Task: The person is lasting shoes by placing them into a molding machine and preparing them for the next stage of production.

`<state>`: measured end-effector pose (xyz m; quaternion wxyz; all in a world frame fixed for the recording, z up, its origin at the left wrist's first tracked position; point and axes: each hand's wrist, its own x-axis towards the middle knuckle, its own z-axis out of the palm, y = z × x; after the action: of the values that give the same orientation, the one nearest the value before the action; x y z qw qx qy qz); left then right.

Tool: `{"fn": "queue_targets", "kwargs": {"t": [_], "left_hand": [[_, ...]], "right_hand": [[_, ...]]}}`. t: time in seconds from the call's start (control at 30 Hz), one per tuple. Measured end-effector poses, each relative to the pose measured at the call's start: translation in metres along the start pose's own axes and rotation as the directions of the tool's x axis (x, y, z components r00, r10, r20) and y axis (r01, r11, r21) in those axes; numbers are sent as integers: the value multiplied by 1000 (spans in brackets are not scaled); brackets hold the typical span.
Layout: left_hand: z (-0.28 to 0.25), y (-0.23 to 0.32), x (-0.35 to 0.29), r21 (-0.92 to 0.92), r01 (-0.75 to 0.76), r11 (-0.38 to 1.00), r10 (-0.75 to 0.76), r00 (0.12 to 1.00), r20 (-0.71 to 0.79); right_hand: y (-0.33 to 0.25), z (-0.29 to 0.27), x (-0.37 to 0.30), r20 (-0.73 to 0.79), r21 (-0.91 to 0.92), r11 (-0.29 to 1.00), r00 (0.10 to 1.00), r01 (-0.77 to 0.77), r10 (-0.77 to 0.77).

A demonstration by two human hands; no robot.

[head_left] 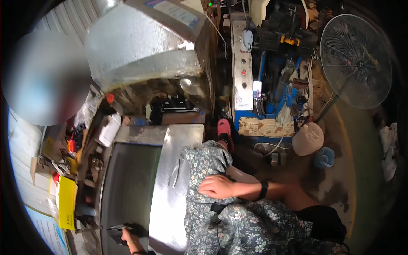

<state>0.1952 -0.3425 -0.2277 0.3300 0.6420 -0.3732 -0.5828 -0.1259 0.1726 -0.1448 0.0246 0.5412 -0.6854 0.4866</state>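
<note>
At the lower left, my left hand is closed on a flat black piece at the near end of a dark conveyor belt. The piece's exact kind is hard to make out. My right hand rests on the floral apron over my lap, back upward and fingers loosely bent against the cloth. Nothing shows in it. A dark band circles that wrist. A bright metal side plate runs between the belt and my lap.
A metal-hooded machine stands beyond the belt. At left are a yellow box and a white bottle. A control panel, pale jug, blue container and standing fan are on the right.
</note>
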Motion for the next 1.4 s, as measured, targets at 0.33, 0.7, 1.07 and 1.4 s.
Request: {"fn": "queue_targets", "kwargs": {"t": [0.33, 0.7, 1.07, 1.4], "left_hand": [[21, 42, -327, 222, -49, 974, -111, 749, 654], [226, 28, -459, -310, -888, 340, 276, -221, 935], [272, 11, -416, -44, -64, 997, 54, 173, 983], [258, 17, -427, -492, -799, 345, 475, -304, 826]], "right_hand": [[-16, -33, 77, 87, 595, 728, 928, -340, 363], [-74, -108, 44, -110, 45, 990, 985, -131, 136], [-81, -105, 77, 134, -62, 998, 991, 29, -20], [-69, -81, 26, -71, 383, 862, 919, -333, 387]]}}
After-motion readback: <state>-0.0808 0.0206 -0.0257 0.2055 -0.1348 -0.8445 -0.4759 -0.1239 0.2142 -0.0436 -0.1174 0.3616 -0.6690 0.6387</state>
